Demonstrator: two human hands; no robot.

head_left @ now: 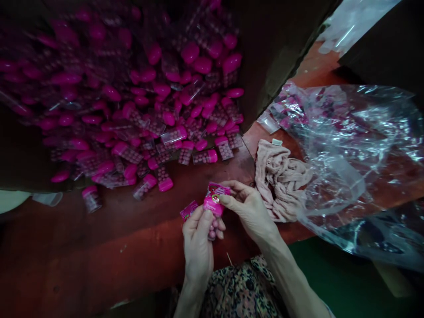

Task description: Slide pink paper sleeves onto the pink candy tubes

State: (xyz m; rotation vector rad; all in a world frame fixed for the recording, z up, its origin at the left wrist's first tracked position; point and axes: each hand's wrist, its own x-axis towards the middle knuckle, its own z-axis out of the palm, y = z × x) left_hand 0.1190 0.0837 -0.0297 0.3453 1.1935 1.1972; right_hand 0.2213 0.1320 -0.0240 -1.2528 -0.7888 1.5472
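Observation:
Both my hands are raised over the red table. My left hand (198, 238) grips a clear plastic tube of pink candies (213, 223), with a small pink paper label (188, 210) showing at its fingertips. My right hand (249, 207) pinches a glossy pink printed label (216, 198) at the tube's upper end, thumb pressed on its face. The tube's cap is hidden behind the label and my fingers. Just beyond my hands, a heap of similar pink-capped tubes (142, 128) spills down, and one lone tube (92, 198) lies at the left.
A crumpled beige cloth (280, 181) lies right of my hands, against a clear plastic bag (347, 150) holding pink items. A dark cardboard box wall (271, 53) rises behind the heap. Patterned clothing (241, 287) shows below my arms.

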